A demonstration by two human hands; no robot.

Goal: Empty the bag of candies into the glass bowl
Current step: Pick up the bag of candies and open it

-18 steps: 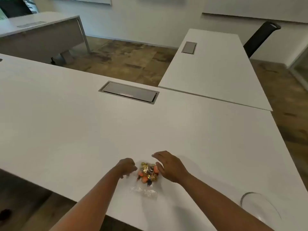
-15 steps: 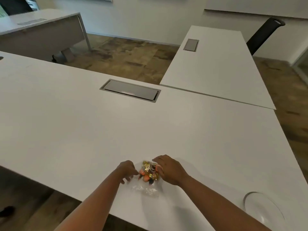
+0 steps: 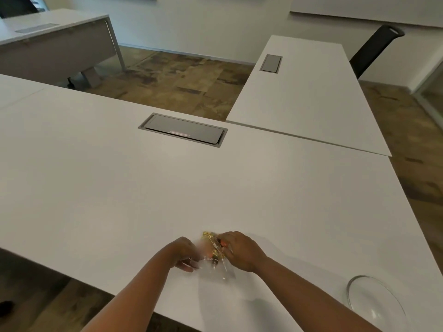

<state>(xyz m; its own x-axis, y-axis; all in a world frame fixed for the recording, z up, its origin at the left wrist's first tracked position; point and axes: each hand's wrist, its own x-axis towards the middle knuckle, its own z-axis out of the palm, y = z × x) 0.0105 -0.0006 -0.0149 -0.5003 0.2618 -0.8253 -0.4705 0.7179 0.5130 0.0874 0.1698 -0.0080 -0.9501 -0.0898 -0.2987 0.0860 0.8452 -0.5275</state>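
Left hand (image 3: 183,254): pinching the bag (image 3: 213,256).
Right hand (image 3: 239,251): gripping the bag's other side.
Glass bowl (image 3: 374,305): right of bag, empty, on surface (image 3: 167,188).

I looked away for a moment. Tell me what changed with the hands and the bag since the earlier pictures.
Both hands closed in on the bag of candies: the left hand now pinches its clear plastic, the right hand grips its other side, and the bag looks bunched up between them. The glass bowl stays empty on the white table.
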